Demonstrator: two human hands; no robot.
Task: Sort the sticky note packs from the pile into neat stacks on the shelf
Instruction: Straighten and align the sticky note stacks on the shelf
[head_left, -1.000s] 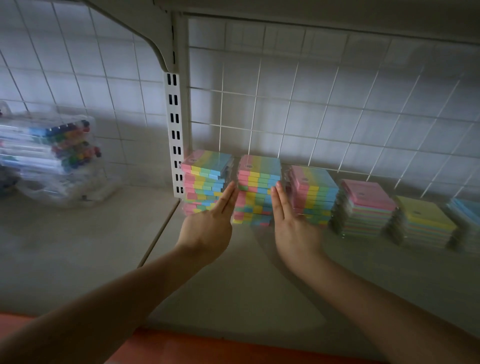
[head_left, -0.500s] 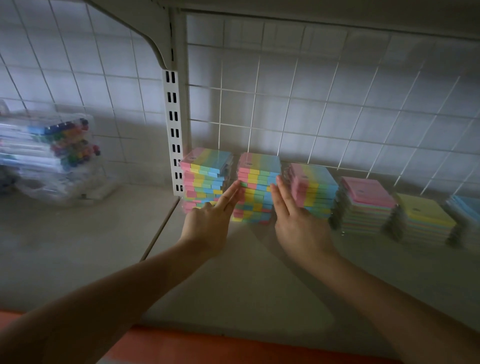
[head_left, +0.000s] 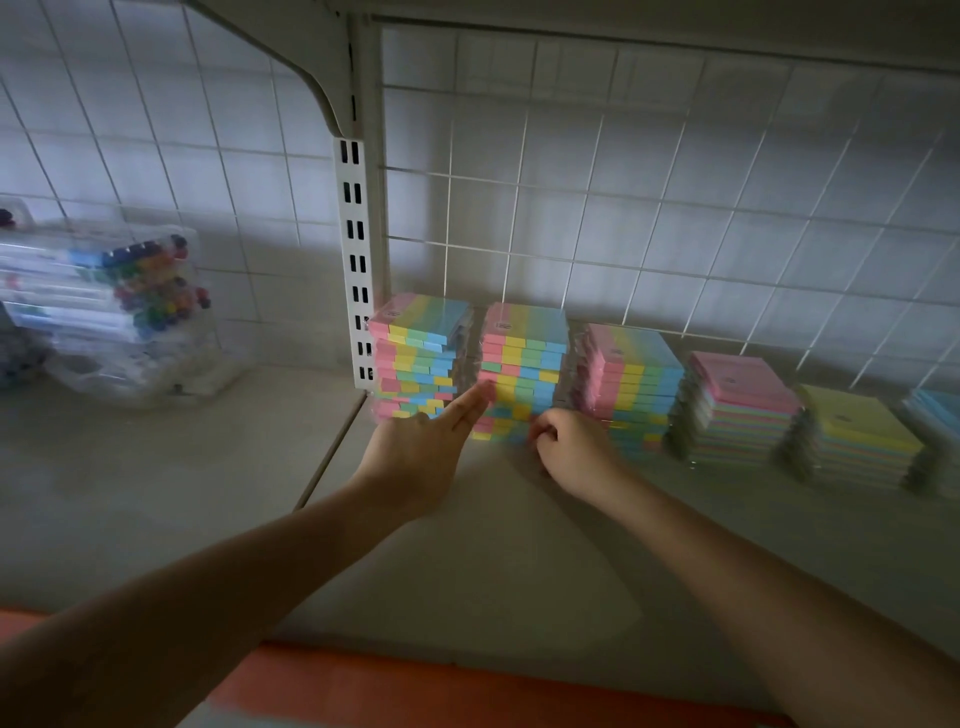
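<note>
Several stacks of sticky note packs stand in a row at the back of the shelf (head_left: 519, 545). The middle rainbow stack (head_left: 524, 364) is between my hands. My left hand (head_left: 421, 447) lies with straight fingers against that stack's left front edge, partly covering the left rainbow stack (head_left: 415, 353). My right hand (head_left: 566, 447) has its fingers curled at the stack's lower right corner; whether it pinches a pack is hidden. Further right are a third rainbow stack (head_left: 628, 379), a pink-topped stack (head_left: 737, 405) and a yellow-topped stack (head_left: 857, 436).
A white slotted upright (head_left: 353, 249) divides the shelf just left of the stacks. Clear packs of coloured markers (head_left: 104, 301) are piled at the far left. A wire grid (head_left: 675, 208) backs the shelf. An orange edge (head_left: 467, 691) runs along the shelf front.
My right hand went from flat against the middle stack's right side to curled at its lower right corner. My left hand stayed straight against the left side, shifting slightly.
</note>
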